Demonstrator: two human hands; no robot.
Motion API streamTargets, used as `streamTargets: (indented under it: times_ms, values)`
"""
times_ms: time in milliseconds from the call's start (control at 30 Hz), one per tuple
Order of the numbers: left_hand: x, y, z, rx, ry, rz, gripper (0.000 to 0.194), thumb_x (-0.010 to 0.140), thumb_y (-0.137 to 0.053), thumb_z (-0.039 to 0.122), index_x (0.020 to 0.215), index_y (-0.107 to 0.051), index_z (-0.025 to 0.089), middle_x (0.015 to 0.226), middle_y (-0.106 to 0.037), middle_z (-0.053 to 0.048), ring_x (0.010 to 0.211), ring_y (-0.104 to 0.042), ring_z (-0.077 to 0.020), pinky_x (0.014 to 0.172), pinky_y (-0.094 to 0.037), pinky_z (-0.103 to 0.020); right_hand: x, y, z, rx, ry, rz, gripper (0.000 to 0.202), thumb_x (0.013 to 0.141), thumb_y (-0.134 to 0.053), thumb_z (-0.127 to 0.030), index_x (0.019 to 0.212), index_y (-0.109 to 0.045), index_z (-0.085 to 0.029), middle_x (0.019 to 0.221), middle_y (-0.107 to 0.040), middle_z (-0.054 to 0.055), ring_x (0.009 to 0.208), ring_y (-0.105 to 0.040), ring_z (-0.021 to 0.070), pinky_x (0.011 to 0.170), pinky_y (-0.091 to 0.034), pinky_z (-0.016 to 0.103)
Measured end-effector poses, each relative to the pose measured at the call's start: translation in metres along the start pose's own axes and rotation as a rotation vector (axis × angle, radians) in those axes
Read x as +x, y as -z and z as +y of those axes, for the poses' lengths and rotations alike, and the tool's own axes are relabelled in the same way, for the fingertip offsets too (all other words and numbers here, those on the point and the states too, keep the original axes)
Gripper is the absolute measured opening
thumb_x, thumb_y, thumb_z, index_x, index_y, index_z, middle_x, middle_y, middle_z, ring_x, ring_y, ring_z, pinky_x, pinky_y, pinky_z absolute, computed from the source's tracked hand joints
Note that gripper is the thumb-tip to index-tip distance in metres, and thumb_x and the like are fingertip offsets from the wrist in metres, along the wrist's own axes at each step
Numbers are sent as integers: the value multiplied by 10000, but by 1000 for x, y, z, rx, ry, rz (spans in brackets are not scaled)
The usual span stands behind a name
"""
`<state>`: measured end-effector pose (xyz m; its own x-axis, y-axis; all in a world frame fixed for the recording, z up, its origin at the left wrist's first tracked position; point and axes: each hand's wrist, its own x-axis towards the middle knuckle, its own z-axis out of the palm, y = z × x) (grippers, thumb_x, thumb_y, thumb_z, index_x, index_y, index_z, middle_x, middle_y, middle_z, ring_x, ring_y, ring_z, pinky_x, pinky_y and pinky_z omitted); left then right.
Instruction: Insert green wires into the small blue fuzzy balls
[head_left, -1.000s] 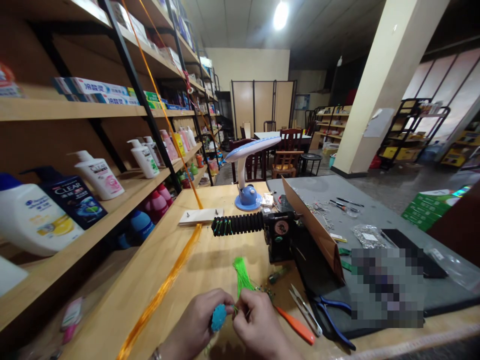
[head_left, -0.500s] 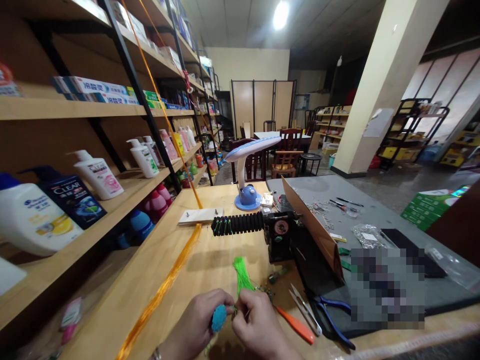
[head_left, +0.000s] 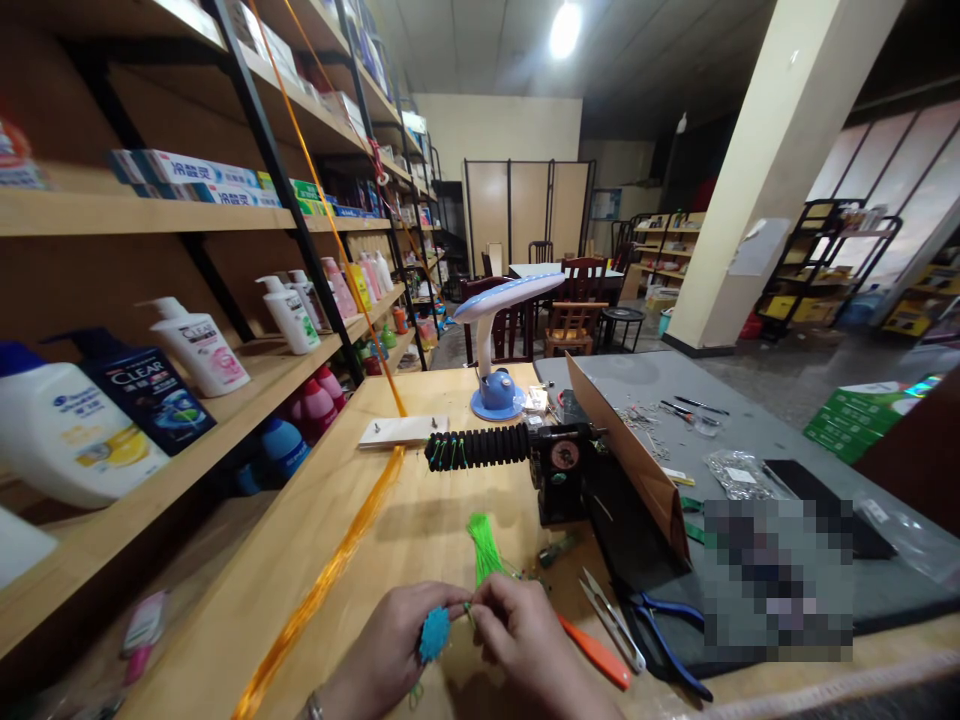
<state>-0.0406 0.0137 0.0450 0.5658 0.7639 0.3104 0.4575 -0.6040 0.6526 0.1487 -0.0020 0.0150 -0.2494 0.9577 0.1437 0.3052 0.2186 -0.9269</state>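
My left hand point(head_left: 394, 635) is closed, with a round turquoise piece with a ragged edge point(head_left: 435, 634) held against its fingers. Its thumb and forefinger reach toward my right hand point(head_left: 521, 630), which is also closed in a pinch. Between the two sets of fingertips is a thin green thread point(head_left: 469, 608); its finer details are too small to make out. Just beyond the hands lies a bright green bundle of threads point(head_left: 483, 548) on the wooden table. An orange-handled tool point(head_left: 596, 650) and small metal scissors point(head_left: 613, 620) lie to the right of my right hand.
Blue-handled pliers point(head_left: 667, 645) rest on the grey mat point(head_left: 645, 375). Ahead stand a black ridged roller machine point(head_left: 559, 470), a blue and white lamp point(head_left: 498, 392) and an upright cardboard sheet point(head_left: 630, 460). Orange strands point(head_left: 330, 580) cross the table at left, beside shelves of bottles point(head_left: 199, 345).
My right fingers have shifted slightly and opened a small gap from the left hand, showing the green thread between them. The turquoise piece has turned a little and shows more of its face.
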Motion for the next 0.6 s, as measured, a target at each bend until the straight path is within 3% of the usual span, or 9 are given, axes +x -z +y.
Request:
streamTargets:
  times_ms: [233,467,600]
  values:
    - [-2,-2,4,89,46,0,286,938,-483,216,1058,-742,241,933,-822,-72,835,-771,-198,735,-578,-241,8,-9,10,206,-159,27,214,888,-558,-336,799,-656,-169,570,-625,-8,441,-562,125,448,-404,204]
    - [-4,-10,3,135,92,45,316,861,-507,136,1025,-758,236,908,-825,-73,829,-778,-228,713,-588,-263,7,-16,7,-120,-4,144,107,815,-612,-211,757,-697,-182,654,-704,42,598,-635,182,566,-427,244]
    - [-4,-14,4,83,161,93,325,824,-519,94,975,-770,235,813,-815,-49,736,-766,-218,680,-579,-255,8,-18,6,-168,28,162,126,798,-585,-168,745,-698,-191,684,-727,48,606,-642,180,577,-424,243]
